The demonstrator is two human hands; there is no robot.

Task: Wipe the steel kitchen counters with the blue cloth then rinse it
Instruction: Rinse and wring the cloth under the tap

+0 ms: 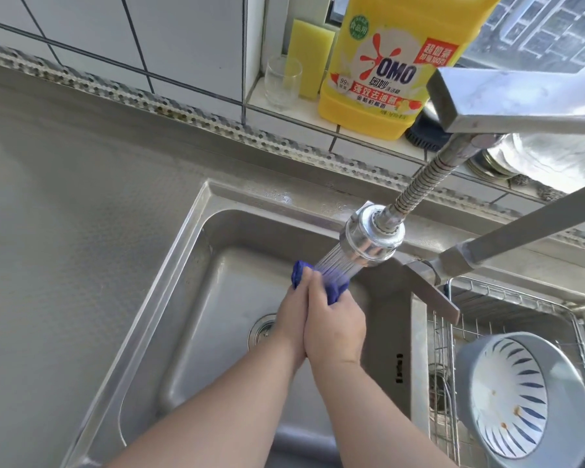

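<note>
Bare forearms come up from the bottom edge, and your two hands meet over the left sink basin (169,332). Your left hand (293,315) and right hand (335,327) press side by side, and each grip is curled around the blue cloth (335,292), which is bunched between them with its ends poking out past the fingers. The cloth sits directly under the spray head (372,236), and a fan of water streams from it onto the cloth and your knuckles. Below your left wrist the round drain (262,331) shows in the basin floor.

To your right, in the second basin, a wire rack (507,298) holds a grey bowl (527,400) tipped on its side, its white inside painted with blue strokes and marked with a few brown specks. The square steel faucet arm (520,234) crosses above that rack, and a flexible metal hose (423,184) runs from the upper spout down to the spray head.

To your left the steel table (65,197) stretches away to a strip of small mosaic tiles. Farther back, on the tiled ledge (284,111), a clear glass (282,83) stands just beside a yellow sponge (309,59) propped upright, and next to them is a large yellow detergent bottle (385,72) labelled OMO. A dark brush (423,136) sits just behind the bottle's right side.
</note>
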